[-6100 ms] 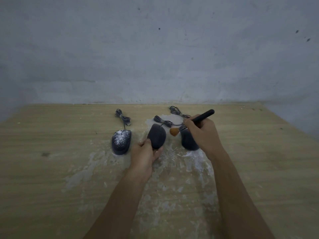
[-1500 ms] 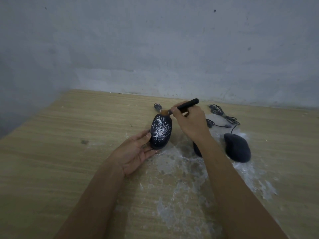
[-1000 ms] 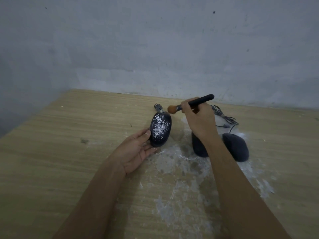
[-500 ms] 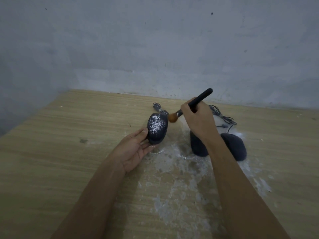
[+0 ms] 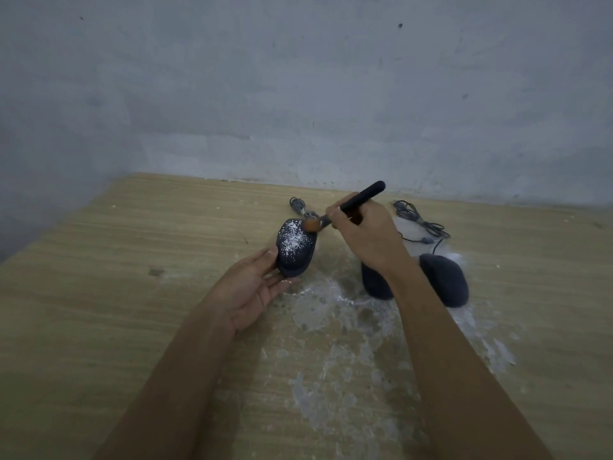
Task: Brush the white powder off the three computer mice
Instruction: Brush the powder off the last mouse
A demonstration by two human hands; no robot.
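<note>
A dark mouse speckled with white powder (image 5: pixel 295 247) is tilted up at the centre, its near end gripped by my left hand (image 5: pixel 255 287) between thumb and fingers. My right hand (image 5: pixel 368 237) is closed on a black-handled brush (image 5: pixel 360 199). Its orange bristles (image 5: pixel 310 225) touch the far right top of the powdered mouse. Two dark mice with no powder on top lie to the right: the middle mouse (image 5: pixel 376 283), partly hidden behind my right wrist, and the right mouse (image 5: pixel 444 278).
White powder (image 5: pixel 335 313) is smeared over the wooden table (image 5: pixel 99 293) in front of the mice. Coiled cables (image 5: pixel 418 224) lie behind them near the grey wall (image 5: pixel 298 94). A second cable bundle (image 5: pixel 298 205) sits behind the powdered mouse.
The brush came down from above and to the right until its bristles touched the far end of the powdered mouse. My left hand kept its grip on that mouse.
</note>
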